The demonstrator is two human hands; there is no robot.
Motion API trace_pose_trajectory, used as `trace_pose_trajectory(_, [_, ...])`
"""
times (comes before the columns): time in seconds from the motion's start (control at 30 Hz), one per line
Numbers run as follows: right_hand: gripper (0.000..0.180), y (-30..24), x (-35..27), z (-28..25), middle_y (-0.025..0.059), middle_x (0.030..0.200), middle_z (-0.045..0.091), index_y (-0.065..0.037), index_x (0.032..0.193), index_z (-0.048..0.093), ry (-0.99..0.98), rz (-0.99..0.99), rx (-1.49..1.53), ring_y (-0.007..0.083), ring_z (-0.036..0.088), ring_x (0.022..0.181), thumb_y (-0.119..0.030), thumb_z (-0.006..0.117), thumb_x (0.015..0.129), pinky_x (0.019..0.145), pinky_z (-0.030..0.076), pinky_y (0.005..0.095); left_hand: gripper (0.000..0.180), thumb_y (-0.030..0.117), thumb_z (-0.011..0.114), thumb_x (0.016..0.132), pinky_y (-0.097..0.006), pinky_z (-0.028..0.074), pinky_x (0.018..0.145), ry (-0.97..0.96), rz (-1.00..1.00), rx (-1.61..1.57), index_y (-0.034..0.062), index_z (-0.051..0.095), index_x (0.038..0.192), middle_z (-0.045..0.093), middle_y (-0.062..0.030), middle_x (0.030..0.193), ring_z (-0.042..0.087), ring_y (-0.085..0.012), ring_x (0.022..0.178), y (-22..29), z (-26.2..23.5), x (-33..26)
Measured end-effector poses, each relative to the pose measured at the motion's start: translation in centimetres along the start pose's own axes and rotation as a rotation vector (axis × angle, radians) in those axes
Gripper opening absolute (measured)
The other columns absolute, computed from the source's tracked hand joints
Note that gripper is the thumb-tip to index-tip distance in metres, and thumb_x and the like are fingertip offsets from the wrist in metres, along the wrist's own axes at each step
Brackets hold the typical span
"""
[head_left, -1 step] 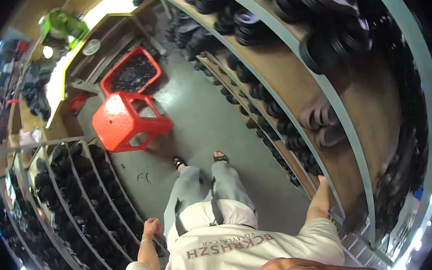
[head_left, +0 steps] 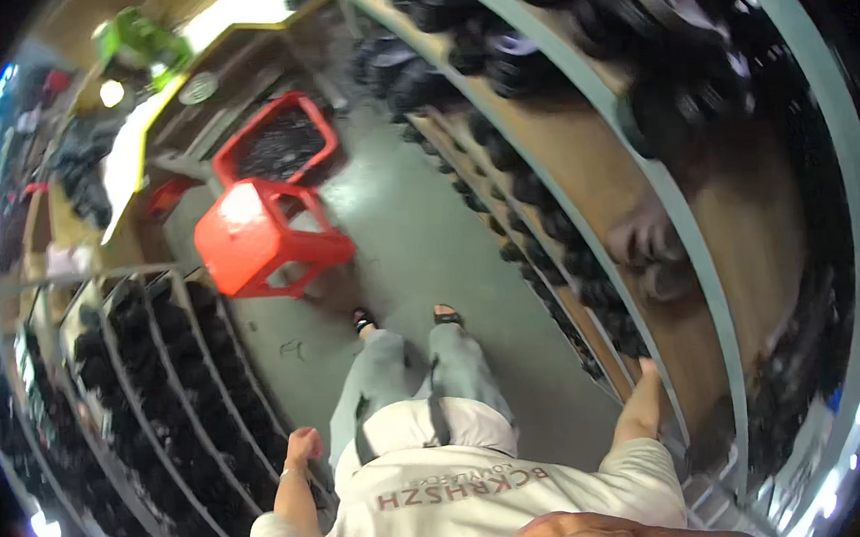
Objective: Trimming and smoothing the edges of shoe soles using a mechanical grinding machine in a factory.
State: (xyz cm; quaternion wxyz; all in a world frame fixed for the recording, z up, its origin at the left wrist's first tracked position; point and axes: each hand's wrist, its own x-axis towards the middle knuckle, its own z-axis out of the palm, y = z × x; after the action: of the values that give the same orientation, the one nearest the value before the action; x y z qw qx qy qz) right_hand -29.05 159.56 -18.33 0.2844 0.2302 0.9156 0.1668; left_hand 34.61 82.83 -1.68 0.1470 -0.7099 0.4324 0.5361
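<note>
I stand in a narrow aisle between two racks, looking down at my pale shirt, grey trousers and sandals. My left hand point(head_left: 301, 447) hangs at my side with its fingers curled in and nothing visible in it, close to the left wire rack point(head_left: 174, 386) of dark round parts. My right hand point(head_left: 647, 381) reaches out with fingers straight and rests against the front edge of the right wooden shelf point(head_left: 605, 206), which also carries dark round parts.
A red plastic stool point(head_left: 253, 236) stands on the grey floor ahead of my feet. Behind it a red crate point(head_left: 276, 140) holds dark parts. A yellow-edged bench point(head_left: 133, 150) and a green object point(head_left: 140, 44) lie further off.
</note>
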Motion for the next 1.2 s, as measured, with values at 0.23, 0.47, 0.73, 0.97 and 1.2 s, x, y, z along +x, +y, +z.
trace_pose_trajectory(0.23, [0.037,-11.4,-7.8,1.9,0.0136,0.097,0.061,0.000,0.098,0.060,-0.270,-0.267,0.973,0.0253,0.059,0.086,-0.033,0.063,0.081,0.078,0.048,0.0357,0.026,0.017,0.061,0.084,-0.030,0.045,0.046,0.013,0.077,-0.201,-0.0024,0.060,0.101,0.061,-0.0059,0.071,0.055,-0.0140,0.054,4.8,-1.6,6.2])
trace_pose_trajectory(0.47, [0.070,-28.8,-28.7,8.1,0.0171,0.134,0.041,0.001,0.134,0.035,-0.545,0.074,1.784,0.0326,0.046,0.116,-0.046,0.054,0.086,0.093,0.042,0.0458,0.034,0.031,0.059,0.085,-0.034,0.049,0.055,-0.024,0.232,0.062,-0.0019,0.065,0.093,0.066,-0.0120,0.075,0.062,-0.0184,0.063,11.4,-5.1,16.9])
trace_pose_trajectory(0.73, [0.055,-62.5,-48.2,-22.6,0.0087,0.111,0.057,-0.004,0.122,0.049,-0.395,-0.666,1.578,0.0167,0.057,0.095,-0.048,0.053,0.089,0.079,0.046,0.0298,0.044,0.040,0.050,0.091,-0.041,0.046,0.072,0.085,0.867,0.259,-0.0020,0.062,0.090,0.063,-0.0235,0.085,0.062,-0.0363,0.083,48.5,2.1,18.9])
trace_pose_trajectory(0.97, [0.107,-73.6,-40.8,-35.1,0.0258,0.147,0.008,-0.010,0.145,0.006,-0.519,-0.328,2.134,0.0385,0.017,0.135,-0.066,0.060,0.072,0.109,0.016,0.0485,0.045,0.041,0.052,0.086,-0.043,0.045,0.077,-0.170,1.390,0.132,-0.0016,0.066,0.083,0.064,-0.0218,0.087,0.060,-0.0355,0.087,77.9,16.6,11.6])
trace_pose_trajectory(1.2, [0.042,-79.7,-38.6,-38.2,0.0131,0.123,0.056,-0.004,0.120,0.055,-0.841,-0.119,2.132,0.0277,0.052,0.115,-0.032,0.043,0.092,0.097,0.042,0.0500,0.070,0.051,0.055,0.078,-0.056,0.033,0.098,-0.120,0.955,0.558,0.0029,0.046,0.127,0.043,-0.0201,0.134,0.041,-0.0405,0.122,93.1,28.3,17.4])
